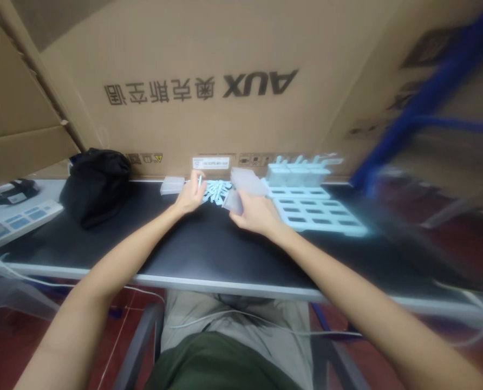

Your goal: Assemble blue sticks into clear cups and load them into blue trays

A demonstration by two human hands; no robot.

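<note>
My left hand pinches a small light-blue stick that points upward. Just to its right, a pile of light-blue sticks lies loose on the black tabletop. In my right hand is a translucent whitish plastic piece, tilted, at the right edge of the pile. Behind that hand is a stack of similar translucent plastic pieces. A light-blue tray with rows of rectangular slots lies to the right. Along its back row stand several translucent pieces with light-blue sticks in their tops.
A translucent block sits left of my left hand. Further left are a black cloth bag and a white device with blue panels. A large cardboard box rises behind the table. A blue metal frame stands at right.
</note>
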